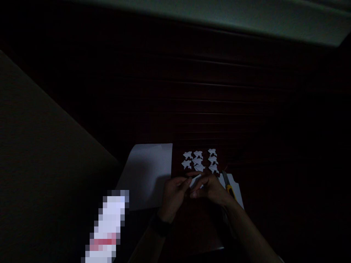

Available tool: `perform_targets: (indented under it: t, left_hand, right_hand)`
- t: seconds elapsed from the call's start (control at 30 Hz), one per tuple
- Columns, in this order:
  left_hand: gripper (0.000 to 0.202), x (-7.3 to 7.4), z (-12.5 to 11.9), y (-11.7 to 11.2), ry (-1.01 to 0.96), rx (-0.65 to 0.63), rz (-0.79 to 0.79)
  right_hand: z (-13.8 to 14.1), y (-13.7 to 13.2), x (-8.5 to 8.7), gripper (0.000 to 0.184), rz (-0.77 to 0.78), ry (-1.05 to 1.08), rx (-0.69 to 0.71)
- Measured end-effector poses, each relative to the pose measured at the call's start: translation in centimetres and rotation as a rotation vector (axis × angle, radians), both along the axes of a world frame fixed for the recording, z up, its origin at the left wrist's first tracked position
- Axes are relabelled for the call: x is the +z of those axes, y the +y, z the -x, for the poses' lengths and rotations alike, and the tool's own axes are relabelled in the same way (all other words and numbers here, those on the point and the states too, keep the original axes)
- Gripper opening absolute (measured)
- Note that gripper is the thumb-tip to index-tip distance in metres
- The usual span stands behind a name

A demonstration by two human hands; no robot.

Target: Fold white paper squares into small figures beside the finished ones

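The scene is very dark. My left hand (174, 193) and my right hand (210, 190) meet over a dark red surface, both with fingers pinched on a small white piece of paper (195, 180) held between them. Just beyond the hands lie several small folded white paper shapes (199, 161) set out in rows. A large white sheet of paper (148, 171) lies to the left of my left hand.
A yellow-handled utility knife (229, 186) rests on another white sheet (237, 190) right of my right hand. A pixelated white and red object (108, 228) sits at the lower left. A pale slanted surface (35, 175) fills the left side. Dark wooden slats (219, 98) lie beyond.
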State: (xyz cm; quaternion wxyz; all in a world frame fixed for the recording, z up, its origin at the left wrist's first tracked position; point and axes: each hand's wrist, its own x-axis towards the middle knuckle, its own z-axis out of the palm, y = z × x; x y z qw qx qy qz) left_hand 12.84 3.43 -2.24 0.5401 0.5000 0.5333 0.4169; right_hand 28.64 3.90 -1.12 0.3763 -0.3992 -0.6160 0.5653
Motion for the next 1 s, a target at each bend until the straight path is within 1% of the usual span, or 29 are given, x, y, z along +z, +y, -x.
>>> perform_targets:
  t: [0.13,0.23,0.4,0.57,0.77,1.0]
  left_hand:
    - [0.027,0.1,0.1,-0.1,-0.013,-0.049,-0.001]
    - [0.027,0.2,0.2,-0.1,0.001,-0.073,-0.014]
    - [0.028,0.3,0.0,-0.2,0.031,-0.027,-0.042]
    - [0.028,0.5,0.1,0.1,-0.022,0.007,0.004]
    - [0.028,1.0,0.2,0.0,-0.071,-0.004,0.055]
    - [0.028,1.6,0.0,0.0,-0.125,-0.037,0.071]
  right_hand:
    - [-0.1,0.1,0.1,0.017,-0.023,-0.029,-0.020]
    - [-0.1,0.1,0.0,0.016,-0.007,-0.027,-0.042]
    - [0.1,0.2,-0.1,0.012,-0.042,-0.015,-0.069]
    - [0.3,0.2,0.0,0.011,-0.096,-0.013,-0.138]
    - [0.3,0.2,-0.3,0.010,-0.158,-0.151,-0.233]
    - [0.3,0.0,-0.1,0.011,-0.116,-0.254,-0.317]
